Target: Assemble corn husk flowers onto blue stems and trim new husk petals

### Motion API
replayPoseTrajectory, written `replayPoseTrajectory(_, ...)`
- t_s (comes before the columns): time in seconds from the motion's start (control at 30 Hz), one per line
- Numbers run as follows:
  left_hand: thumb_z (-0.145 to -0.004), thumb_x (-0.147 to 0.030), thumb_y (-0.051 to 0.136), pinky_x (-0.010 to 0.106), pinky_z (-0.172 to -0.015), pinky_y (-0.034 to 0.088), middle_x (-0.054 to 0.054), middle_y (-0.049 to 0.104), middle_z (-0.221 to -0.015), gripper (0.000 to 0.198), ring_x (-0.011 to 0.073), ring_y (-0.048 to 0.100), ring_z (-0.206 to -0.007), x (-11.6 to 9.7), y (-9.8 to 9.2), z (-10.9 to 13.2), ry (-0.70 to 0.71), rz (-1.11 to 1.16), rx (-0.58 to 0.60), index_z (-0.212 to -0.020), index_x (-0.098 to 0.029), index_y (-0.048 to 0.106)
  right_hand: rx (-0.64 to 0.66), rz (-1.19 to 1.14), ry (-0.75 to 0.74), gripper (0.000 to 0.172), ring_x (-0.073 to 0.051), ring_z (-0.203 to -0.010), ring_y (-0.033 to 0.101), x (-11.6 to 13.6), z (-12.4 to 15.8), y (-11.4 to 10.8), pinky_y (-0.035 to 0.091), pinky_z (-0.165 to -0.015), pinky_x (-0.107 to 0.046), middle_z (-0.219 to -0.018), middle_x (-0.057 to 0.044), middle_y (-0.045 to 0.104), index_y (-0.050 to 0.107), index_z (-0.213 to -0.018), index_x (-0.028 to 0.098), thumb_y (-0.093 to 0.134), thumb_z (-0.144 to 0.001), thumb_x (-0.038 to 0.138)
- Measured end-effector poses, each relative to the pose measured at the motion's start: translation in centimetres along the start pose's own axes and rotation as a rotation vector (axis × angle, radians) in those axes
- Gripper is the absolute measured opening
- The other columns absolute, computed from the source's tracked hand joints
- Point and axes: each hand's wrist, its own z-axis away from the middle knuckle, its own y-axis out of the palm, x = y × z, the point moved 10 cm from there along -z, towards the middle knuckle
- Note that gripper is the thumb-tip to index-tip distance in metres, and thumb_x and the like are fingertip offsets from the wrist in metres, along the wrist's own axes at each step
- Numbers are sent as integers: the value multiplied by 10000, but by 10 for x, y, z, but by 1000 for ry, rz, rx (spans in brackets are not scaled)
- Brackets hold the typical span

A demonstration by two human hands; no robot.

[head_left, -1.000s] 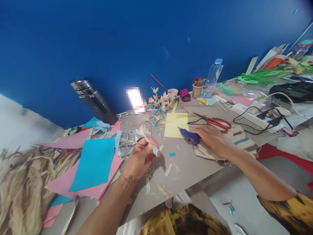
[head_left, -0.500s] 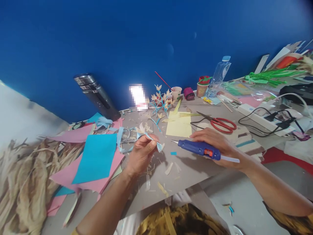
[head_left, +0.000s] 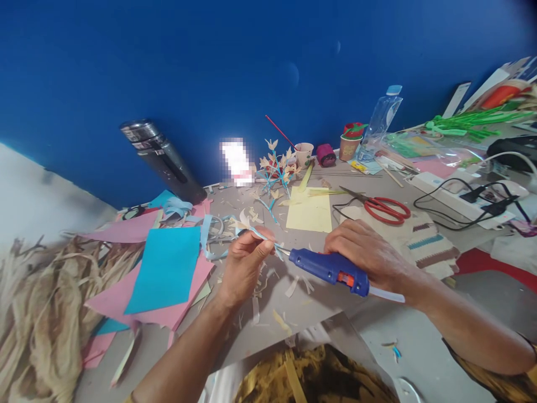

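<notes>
Between thumb and fingers, my left hand point(head_left: 247, 260) pinches a craft flower stem point(head_left: 260, 232) wrapped in light blue, with pale petals at its upper left end. My right hand point(head_left: 356, 249) is closed round a blue hot glue gun point(head_left: 327, 268), a white glue stick point(head_left: 388, 295) poking out of its back. The gun's metal nozzle is at the lower end of the stem, close to my left fingertips; whether it touches is hard to tell. Behind them stands a bunch of similar flowers point(head_left: 279, 168) on blue stems. A loose blue stem point(head_left: 268, 210) lies in front of the bunch.
Red-handled scissors point(head_left: 386, 211) and a yellow sheet point(head_left: 308, 210) lie beyond my right hand. On the left are blue paper point(head_left: 163, 271), dried husks point(head_left: 54, 324) and a dark thermos point(head_left: 168, 162). A plastic bottle point(head_left: 381, 126) and power strip point(head_left: 457, 201) stand right.
The glue gun in my right hand has moved left and slightly down, bringing its nozzle to the stem. My left hand keeps its pinch almost in place. The view has shifted slightly.
</notes>
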Motion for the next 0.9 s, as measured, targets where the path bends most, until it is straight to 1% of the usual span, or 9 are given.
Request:
replayPoseTrajectory(0.13, -746, -342, 793, 261, -733, 410, 10, 606, -811, 158, 137, 524, -768, 0, -1, -1, 6, 1, -11, -770, -204, 720, 3, 18, -10, 240, -220, -847, 532, 1, 0, 1, 340, -750, -362, -902, -94, 659, 583, -915, 184, 427, -1006, 341)
replayPoseTrajectory(0.27, -735, -349, 802, 261, -740, 400, 9, 591, -782, 173, 142, 514, -774, -1, 0, -1, -3, 28, -13, -743, -200, 715, 14, 17, -3, 209, -222, -846, 528, 0, 2, 4, 333, -751, -362, -885, -88, 647, 566, -913, 185, 426, -1004, 311)
replayPoseTrajectory(0.4, -736, -334, 802, 256, -738, 395, 10, 590, -782, 162, 143, 509, -784, -1, 1, -2, 1, 22, -10, -730, -199, 713, -1, 31, -14, 197, -223, -851, 525, 2, 0, 1, 324, -745, -357, -886, -85, 640, 567, -923, 185, 430, -1004, 301)
replayPoseTrajectory(0.57, -740, -319, 801, 254, -754, 399, 7, 597, -779, 143, 139, 513, -787, 0, -1, -2, -2, 32, -27, -738, -203, 717, 52, 52, 17, 225, -221, -818, 509, 0, 0, 4, 317, -727, -354, -859, -79, 626, 571, -899, 184, 462, -996, 356)
replayPoseTrajectory(0.73, -712, -333, 821, 244, -737, 398, 5, 593, -769, 185, 130, 504, -771, 1, -1, -2, -24, 30, -46, -707, -188, 707, 57, 54, 24, 227, -224, -830, 509, -1, 1, 3, 323, -735, -358, -877, -81, 622, 579, -925, 180, 467, -987, 368)
replayPoseTrajectory(0.9, -721, -345, 815, 249, -709, 403, 0, 587, -746, 202, 122, 502, -723, 5, -6, -3, -51, 20, -59, -709, -183, 695, 98, 54, 53, 221, -230, -819, 502, -1, 1, 4, 320, -724, -364, -865, -80, 626, 593, -936, 174, 466, -982, 349)
